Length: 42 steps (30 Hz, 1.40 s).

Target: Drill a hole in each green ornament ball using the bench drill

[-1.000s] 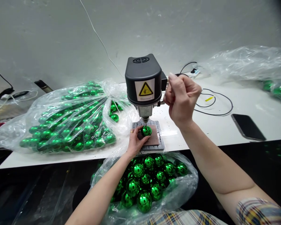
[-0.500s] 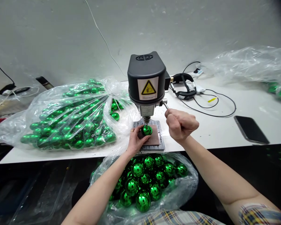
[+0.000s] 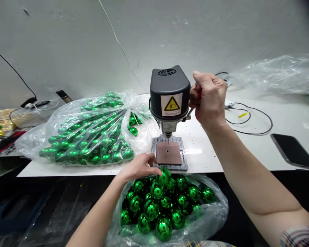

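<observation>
My right hand point(image 3: 208, 97) is closed around the feed lever point(image 3: 192, 110) of a small black bench drill press point(image 3: 170, 91), up beside its motor housing. Under the thin drill bit, a brown square board point(image 3: 169, 153) with a small hole lies bare on the grey base plate point(image 3: 184, 161). My left hand point(image 3: 141, 166) is at the front left corner of the board, thumb and fingers apart. Just below the thumb, a green shiny ball point(image 3: 164, 176) is smeared by motion, above the open clear bag point(image 3: 218, 212) of similar green balls point(image 3: 151, 209).
A clear plastic bag point(image 3: 74, 133) full of green balls lies on the white table point(image 3: 203, 157) at left. A phone point(image 3: 295, 150) rests near the front edge at right, with black cable point(image 3: 269, 118) behind it. More plastic point(image 3: 278, 73) lies at the back right.
My right hand has swung the lever up. My left hand has moved the green ball off the board towards me and let go of it above the open bag. The view has shifted.
</observation>
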Available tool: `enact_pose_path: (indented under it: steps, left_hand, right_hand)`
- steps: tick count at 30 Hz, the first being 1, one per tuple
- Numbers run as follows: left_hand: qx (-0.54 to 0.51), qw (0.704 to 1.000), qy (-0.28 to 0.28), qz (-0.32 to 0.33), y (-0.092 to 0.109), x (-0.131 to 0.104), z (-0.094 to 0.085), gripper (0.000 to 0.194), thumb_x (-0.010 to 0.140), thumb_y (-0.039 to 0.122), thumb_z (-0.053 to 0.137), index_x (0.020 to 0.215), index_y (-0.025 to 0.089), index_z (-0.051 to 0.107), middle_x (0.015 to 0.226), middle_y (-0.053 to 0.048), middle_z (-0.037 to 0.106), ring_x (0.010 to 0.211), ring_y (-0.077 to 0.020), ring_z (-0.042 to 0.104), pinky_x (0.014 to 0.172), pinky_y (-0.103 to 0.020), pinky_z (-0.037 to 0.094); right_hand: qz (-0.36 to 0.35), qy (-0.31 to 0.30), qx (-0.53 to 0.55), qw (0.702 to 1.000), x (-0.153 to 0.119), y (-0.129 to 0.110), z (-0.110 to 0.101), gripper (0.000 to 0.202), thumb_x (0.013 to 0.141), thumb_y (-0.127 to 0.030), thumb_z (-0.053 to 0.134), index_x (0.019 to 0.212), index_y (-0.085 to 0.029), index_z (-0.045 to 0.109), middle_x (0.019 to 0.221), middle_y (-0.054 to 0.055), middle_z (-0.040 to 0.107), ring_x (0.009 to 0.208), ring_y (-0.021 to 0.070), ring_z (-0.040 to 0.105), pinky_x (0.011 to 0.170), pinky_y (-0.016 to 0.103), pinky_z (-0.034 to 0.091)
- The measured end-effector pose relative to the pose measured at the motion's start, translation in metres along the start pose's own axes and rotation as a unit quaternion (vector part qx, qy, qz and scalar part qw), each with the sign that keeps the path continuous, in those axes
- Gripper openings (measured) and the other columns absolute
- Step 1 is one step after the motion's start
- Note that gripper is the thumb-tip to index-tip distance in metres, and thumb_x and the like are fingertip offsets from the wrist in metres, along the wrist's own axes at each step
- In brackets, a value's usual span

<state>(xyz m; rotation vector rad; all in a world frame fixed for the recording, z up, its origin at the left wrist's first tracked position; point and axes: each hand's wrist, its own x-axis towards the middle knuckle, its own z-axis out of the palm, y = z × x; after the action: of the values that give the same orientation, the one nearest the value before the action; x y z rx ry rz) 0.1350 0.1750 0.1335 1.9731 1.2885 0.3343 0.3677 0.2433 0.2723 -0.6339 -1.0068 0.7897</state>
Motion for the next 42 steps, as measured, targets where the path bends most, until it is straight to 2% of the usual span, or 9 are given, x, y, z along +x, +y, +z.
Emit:
enact_pose_path:
  steps: [2, 5, 10, 15, 18, 22, 29, 34, 42]
  left_hand:
    - [0.059, 0.998, 0.024, -0.008, -0.009, 0.007, -0.027, 0.035, 0.092, 0.051, 0.054, 0.091, 0.018, 0.066, 0.086, -0.005, 0.067, 0.08, -0.0205, 0.06, 0.072, -0.031, 0.044]
    - [0.186, 0.962, 0.196, -0.039, -0.032, 0.049, -0.053, 0.026, 0.097, 0.033, 0.048, 0.103, 0.015, 0.066, 0.108, -0.012, 0.065, 0.106, -0.0265, 0.057, 0.092, -0.037, 0.043]
    - [0.207, 0.947, 0.207, -0.133, -0.07, 0.111, -0.073, 0.024, 0.073, 0.009, 0.067, 0.096, 0.015, 0.07, 0.112, -0.016, 0.06, 0.12, -0.0368, 0.051, 0.102, -0.048, 0.039]
    - [0.106, 0.956, 0.251, -0.105, -0.068, 0.105, -0.077, 0.038, 0.085, 0.026, 0.06, 0.122, 0.017, 0.063, 0.105, -0.012, 0.062, 0.105, -0.0294, 0.061, 0.094, -0.044, 0.049]
    - [-0.248, 0.94, 0.227, -0.057, -0.051, 0.089, -0.065, 0.042, 0.091, 0.035, 0.054, 0.13, 0.019, 0.055, 0.107, -0.01, 0.065, 0.094, -0.0225, 0.066, 0.085, -0.042, 0.056]
    - [-0.571, 0.805, 0.149, -0.062, -0.034, 0.072, -0.039, 0.035, 0.08, 0.034, 0.075, 0.106, 0.017, 0.06, 0.102, -0.008, 0.067, 0.09, -0.02, 0.068, 0.085, -0.043, 0.059]
    - [-0.571, 0.797, 0.196, -0.019, -0.031, 0.064, -0.007, 0.046, 0.08, 0.041, 0.078, 0.117, 0.021, 0.059, 0.103, -0.003, 0.067, 0.092, -0.016, 0.068, 0.093, -0.04, 0.056]
    - [-0.512, 0.827, 0.232, 0.017, -0.032, 0.064, 0.023, 0.056, 0.078, 0.053, 0.076, 0.12, 0.02, 0.056, 0.102, -0.004, 0.068, 0.089, -0.0139, 0.066, 0.085, -0.031, 0.053]
    - [-0.375, 0.886, 0.263, 0.072, -0.037, 0.071, 0.061, 0.046, 0.074, 0.038, 0.078, 0.111, 0.019, 0.061, 0.107, -0.007, 0.069, 0.098, -0.0178, 0.065, 0.091, -0.032, 0.05]
  right_hand:
    - [-0.007, -0.004, -0.006, 1.0, -0.002, 0.001, -0.001, 0.049, 0.085, -0.042, 0.068, 0.057, -0.023, 0.032, 0.047, -0.007, 0.028, 0.038, 0.0054, 0.023, 0.033, 0.024, 0.014]
    - [-0.003, 0.005, -0.005, 1.0, -0.005, -0.002, 0.001, 0.047, 0.086, -0.037, 0.066, 0.057, -0.023, 0.031, 0.047, -0.007, 0.029, 0.038, 0.0057, 0.023, 0.034, 0.025, 0.014]
    - [0.011, 0.021, 0.007, 1.0, -0.006, -0.004, 0.003, 0.044, 0.083, -0.031, 0.066, 0.055, -0.023, 0.034, 0.045, -0.006, 0.032, 0.039, 0.0062, 0.024, 0.034, 0.026, 0.014]
    - [-0.042, -0.006, 0.002, 0.999, 0.001, 0.009, -0.004, 0.049, 0.086, -0.039, 0.068, 0.057, -0.023, 0.032, 0.045, -0.006, 0.03, 0.036, 0.0061, 0.023, 0.032, 0.026, 0.014]
    - [-0.065, -0.018, -0.002, 0.998, 0.003, 0.012, -0.004, 0.049, 0.088, -0.038, 0.066, 0.058, -0.023, 0.031, 0.046, -0.006, 0.031, 0.036, 0.0055, 0.025, 0.03, 0.024, 0.014]
    - [-0.033, 0.023, 0.025, 0.999, 0.001, 0.008, 0.0, 0.044, 0.089, -0.025, 0.062, 0.056, -0.022, 0.032, 0.044, -0.006, 0.033, 0.035, 0.0046, 0.022, 0.03, 0.023, 0.012]
    - [-0.071, -0.047, -0.034, 0.996, 0.009, 0.017, -0.011, 0.053, 0.088, -0.056, 0.064, 0.061, -0.024, 0.031, 0.046, -0.006, 0.035, 0.036, 0.0066, 0.027, 0.033, 0.026, 0.018]
    - [-0.065, -0.036, -0.033, 0.997, 0.008, 0.017, -0.011, 0.054, 0.087, -0.058, 0.064, 0.062, -0.025, 0.03, 0.045, -0.006, 0.035, 0.036, 0.0064, 0.027, 0.034, 0.026, 0.019]
    - [-0.042, 0.023, -0.004, 0.999, 0.003, 0.009, 0.0, 0.055, 0.087, -0.05, 0.067, 0.057, -0.024, 0.03, 0.042, -0.009, 0.031, 0.034, 0.0037, 0.018, 0.031, 0.024, 0.011]
